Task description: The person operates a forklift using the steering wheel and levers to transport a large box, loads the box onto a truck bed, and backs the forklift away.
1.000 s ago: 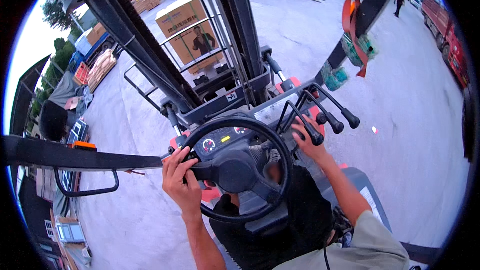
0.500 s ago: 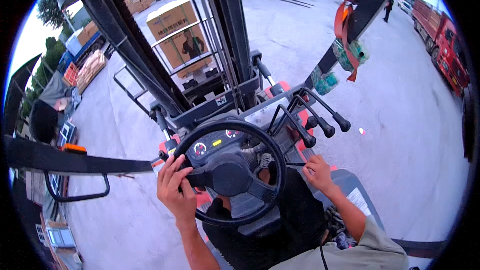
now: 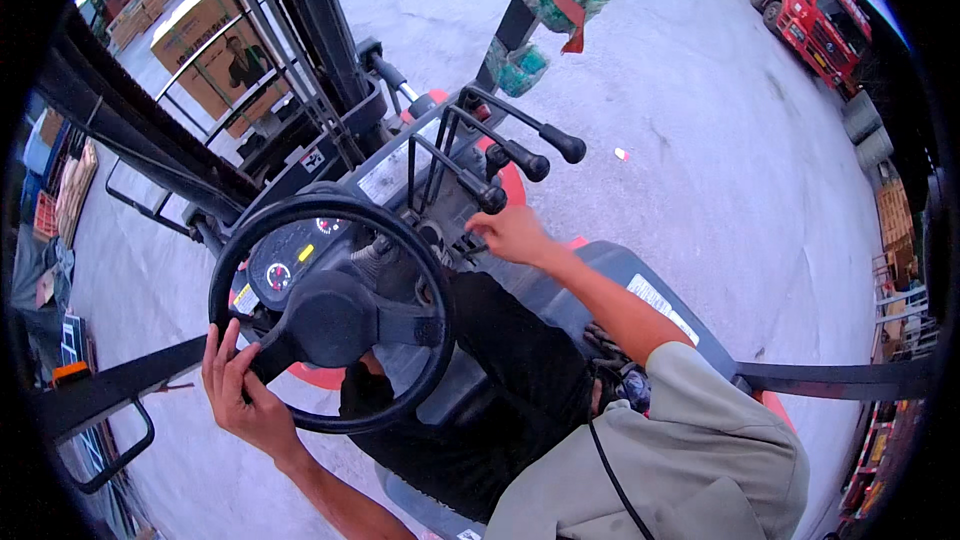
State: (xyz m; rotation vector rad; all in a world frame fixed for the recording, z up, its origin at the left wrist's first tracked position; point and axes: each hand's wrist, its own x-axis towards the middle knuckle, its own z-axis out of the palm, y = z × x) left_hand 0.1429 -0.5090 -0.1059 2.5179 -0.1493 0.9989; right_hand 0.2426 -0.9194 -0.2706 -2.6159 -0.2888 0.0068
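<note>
I sit at the controls of a forklift. My left hand (image 3: 240, 385) grips the left rim of the black steering wheel (image 3: 335, 315), its fingers laid over the rim beside a spoke. My right hand (image 3: 510, 235) is closed, with fingers curled, at the base of the console below several black-knobbed levers (image 3: 535, 168). It is apart from the knobs; what its fingertips hold, if anything, is hidden. Behind the wheel lies the dashboard (image 3: 272, 265) with round gauges. Ahead, past the mast (image 3: 310, 20), stands a large cardboard carton (image 3: 215, 55) behind the load guard.
Green-wrapped padding (image 3: 518, 70) and an orange strap (image 3: 568, 10) hang on the front right post. A red truck (image 3: 815, 15) stands on the pavement at the far right. Stacked goods line the left edge, and pallets (image 3: 897, 225) the right.
My view has turned right, so the forklift shifts left in the picture. My right hand has moved forward toward the lever bases. My left hand stays on the steering wheel.
</note>
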